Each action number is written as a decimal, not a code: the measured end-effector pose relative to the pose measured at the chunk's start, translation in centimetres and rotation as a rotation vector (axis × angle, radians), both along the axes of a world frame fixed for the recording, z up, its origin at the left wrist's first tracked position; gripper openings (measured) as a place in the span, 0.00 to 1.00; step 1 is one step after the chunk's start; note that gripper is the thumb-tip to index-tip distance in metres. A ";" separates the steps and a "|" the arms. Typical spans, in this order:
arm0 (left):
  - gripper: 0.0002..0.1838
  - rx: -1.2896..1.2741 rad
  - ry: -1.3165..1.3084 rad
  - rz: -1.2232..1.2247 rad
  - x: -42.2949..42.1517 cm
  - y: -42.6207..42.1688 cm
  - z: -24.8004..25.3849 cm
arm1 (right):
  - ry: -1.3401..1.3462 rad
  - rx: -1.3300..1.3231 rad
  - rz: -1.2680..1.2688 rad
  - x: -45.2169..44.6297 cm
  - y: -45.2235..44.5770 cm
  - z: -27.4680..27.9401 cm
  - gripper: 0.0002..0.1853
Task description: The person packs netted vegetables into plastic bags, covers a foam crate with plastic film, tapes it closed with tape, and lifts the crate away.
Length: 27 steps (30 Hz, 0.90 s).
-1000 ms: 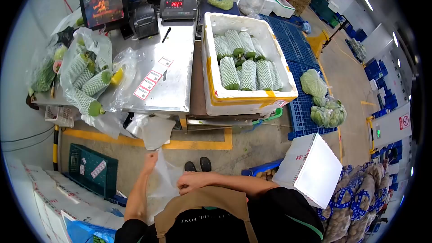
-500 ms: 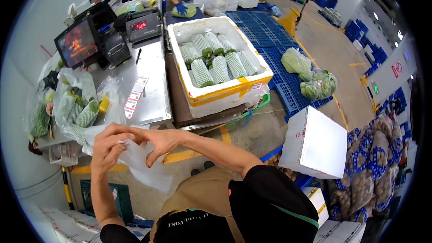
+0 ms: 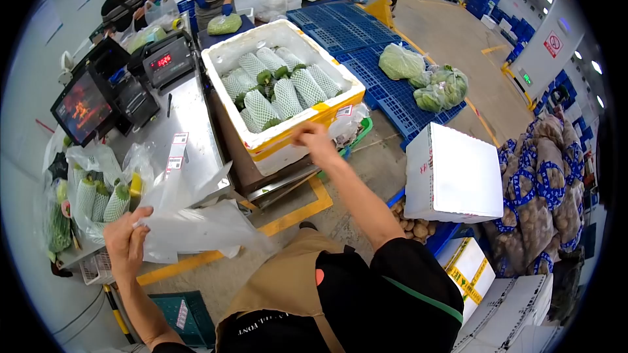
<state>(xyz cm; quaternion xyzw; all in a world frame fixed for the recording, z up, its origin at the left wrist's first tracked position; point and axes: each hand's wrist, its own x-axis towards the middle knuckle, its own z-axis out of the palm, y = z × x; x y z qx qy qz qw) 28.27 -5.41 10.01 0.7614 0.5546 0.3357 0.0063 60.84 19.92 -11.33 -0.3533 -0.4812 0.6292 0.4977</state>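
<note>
My left hand is closed on the edge of a clear plastic bag, which hangs out to the right over the front of the metal table. My right hand is in front of the near wall of a white foam box; its fingers are loosely bent and apart, with nothing visible in them. Inside the box lie several green vegetables in white foam net sleeves. To the left, more net-sleeved vegetables stand in an open clear bag on the table.
A scale with red digits, a screen and label stickers are on the metal table. Blue pallets hold bagged greens. A closed white box stands at right. Two people work behind the table.
My right hand has left the bag and moved right, to the foam box. My left hand has moved slightly left and down with the bag, which is now spread wider. The view has shifted.
</note>
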 end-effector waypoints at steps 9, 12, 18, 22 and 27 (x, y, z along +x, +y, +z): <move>0.20 -0.151 -0.121 -0.100 1.9 3.2 0.7 | -0.693 0.009 -0.405 13.6 10.8 -11.3 0.10; 0.22 -0.173 -0.053 -0.126 3.6 5.4 0.8 | -0.606 0.041 -0.329 13.5 14.3 -12.5 0.09; 0.21 -0.247 0.005 -0.164 7.3 10.3 1.6 | -0.738 0.024 -0.607 18.5 19.0 -16.9 0.11; 0.21 -0.300 0.032 -0.291 9.6 13.6 2.8 | -0.562 -0.134 -0.659 21.7 16.3 -14.8 0.12; 0.21 -0.393 -0.057 -0.454 12.8 16.9 2.0 | -0.586 -0.009 -0.461 20.6 9.7 -12.3 0.13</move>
